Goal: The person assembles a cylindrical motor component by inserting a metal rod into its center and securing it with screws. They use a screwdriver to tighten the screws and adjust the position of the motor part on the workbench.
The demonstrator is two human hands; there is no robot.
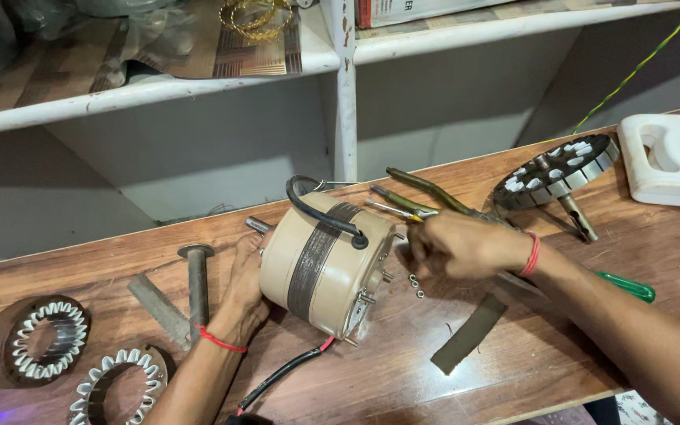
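Wooden table (403, 370) under white shelves: our left hand (242, 287) cups the beige motor (324, 260) mid-table, right hand (454, 244) at its end pinches something small, can't tell what; pliers (426, 185) just behind

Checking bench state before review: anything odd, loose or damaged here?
Small nuts lie loose on the bench, just below the right hand and right of the motor, free to roll. The motor lies on its side, steadied by the left hand. No visible damage.
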